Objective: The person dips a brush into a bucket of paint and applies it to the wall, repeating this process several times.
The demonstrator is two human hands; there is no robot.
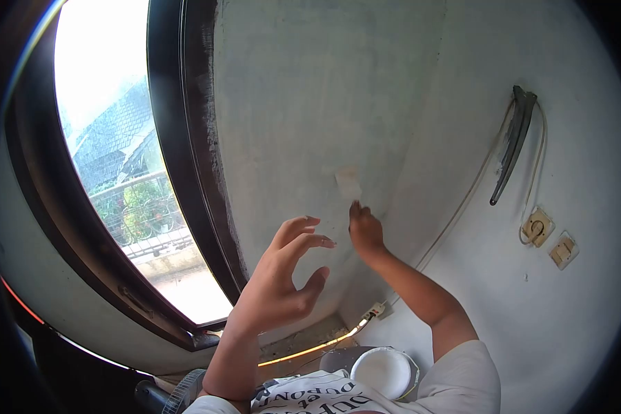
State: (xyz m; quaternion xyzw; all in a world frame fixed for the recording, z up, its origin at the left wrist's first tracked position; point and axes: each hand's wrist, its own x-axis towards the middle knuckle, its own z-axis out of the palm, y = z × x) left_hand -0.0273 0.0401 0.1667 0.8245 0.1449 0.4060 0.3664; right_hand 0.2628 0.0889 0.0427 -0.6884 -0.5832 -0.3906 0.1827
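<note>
My right hand (367,233) is closed around the handle of what looks like a putty knife, its pale, roughly rectangular blade (348,183) against the wall (310,103). The fist hides most of the handle. That wall is greyish white with uneven, cloudy patches. My left hand (293,269) is raised in front of the wall, left of the right hand, with its fingers curved and apart. It holds nothing, and small white specks show on its fingertips.
A dark-framed window (165,172) is on the left. On the right wall, a cable (455,221) hangs from a dark curved bracket (514,145) near two sockets (538,226). Below are a white bucket (414,376), a plugged-in power strip (374,310) and a fan (185,393).
</note>
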